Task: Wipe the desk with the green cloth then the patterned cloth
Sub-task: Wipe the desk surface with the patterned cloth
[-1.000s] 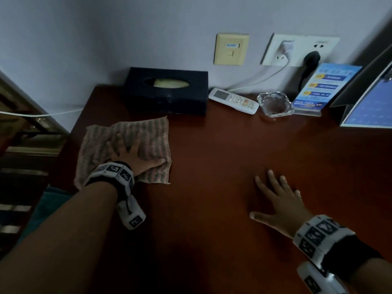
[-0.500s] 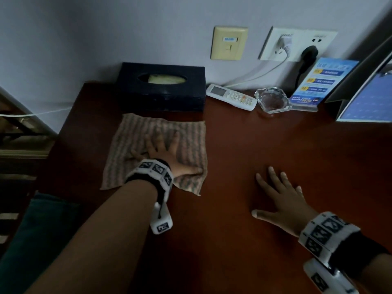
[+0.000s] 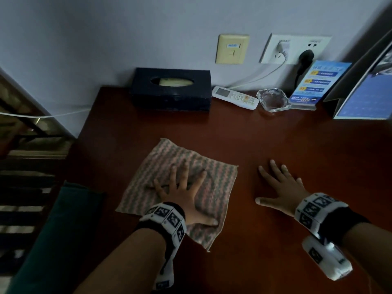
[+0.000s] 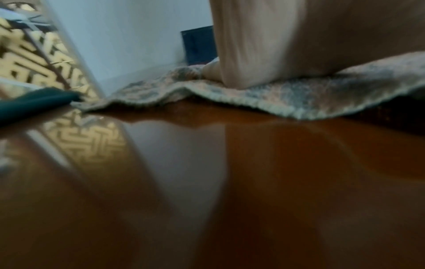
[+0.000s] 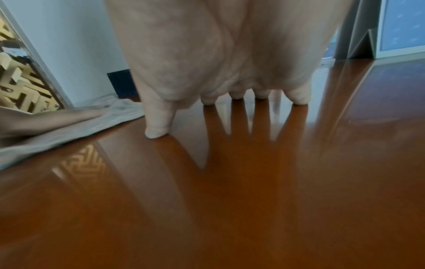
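The patterned cloth (image 3: 214,183) with pink and grey-green stripes lies spread on the dark red-brown desk (image 3: 275,136), left of centre. My left hand (image 3: 186,187) presses flat on it, fingers straight and spread; the left wrist view shows the palm (image 4: 299,45) on the cloth (image 4: 287,96). My right hand (image 3: 280,185) rests flat on bare wood to the right of the cloth, fingers spread, holding nothing (image 5: 230,87). The green cloth (image 3: 53,230) hangs at the desk's left front edge, a dark teal shape (image 4: 30,103).
Along the back wall stand a dark tissue box (image 3: 171,90), a white remote (image 3: 235,98), a glass ashtray (image 3: 273,99), a blue sign card (image 3: 318,83) and a tilted calendar stand (image 3: 369,92). Cables run to wall sockets (image 3: 294,49). The desk drops off at the left edge.
My left hand has slid the patterned cloth from the desk's left edge rightward and toward me, close to the right hand. The right hand has stayed flat in place.
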Motion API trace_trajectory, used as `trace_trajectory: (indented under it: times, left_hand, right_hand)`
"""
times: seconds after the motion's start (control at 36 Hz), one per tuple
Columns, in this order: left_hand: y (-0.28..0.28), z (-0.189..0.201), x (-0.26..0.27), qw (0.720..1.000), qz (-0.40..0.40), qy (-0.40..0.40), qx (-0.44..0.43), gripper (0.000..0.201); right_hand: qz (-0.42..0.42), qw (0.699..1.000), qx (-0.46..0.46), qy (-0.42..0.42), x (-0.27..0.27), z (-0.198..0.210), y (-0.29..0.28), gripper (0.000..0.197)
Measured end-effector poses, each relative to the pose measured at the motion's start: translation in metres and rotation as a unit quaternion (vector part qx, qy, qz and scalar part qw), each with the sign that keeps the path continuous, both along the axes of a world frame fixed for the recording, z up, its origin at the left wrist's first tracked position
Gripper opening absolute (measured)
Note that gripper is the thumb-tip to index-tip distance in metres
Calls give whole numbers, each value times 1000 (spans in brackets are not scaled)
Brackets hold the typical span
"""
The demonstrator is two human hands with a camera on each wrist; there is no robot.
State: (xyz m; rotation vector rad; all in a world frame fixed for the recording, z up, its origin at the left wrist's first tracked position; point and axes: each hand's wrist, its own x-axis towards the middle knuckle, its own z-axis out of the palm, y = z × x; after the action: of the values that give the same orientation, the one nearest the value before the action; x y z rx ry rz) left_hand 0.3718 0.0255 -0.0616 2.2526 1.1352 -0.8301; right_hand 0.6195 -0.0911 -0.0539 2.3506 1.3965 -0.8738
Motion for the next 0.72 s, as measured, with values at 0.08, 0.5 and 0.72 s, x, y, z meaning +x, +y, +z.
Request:
trace_trajectory:
  times: [0.08,0.5,0.72]
  left_hand:
    - [-7,1,-19,1000,13,1,-3,127]
    - [-73,2,-69,998,61,21,-1,133]
    - [-107,7,-15,999,0,5,-45,130]
  right_hand:
    - [-1,1000,-1,0,0,1,0,95]
    - [-1,1000,-4,-5,-2,5,0,95]
    - [-3,1000,8,-11,-1,3,2,94]
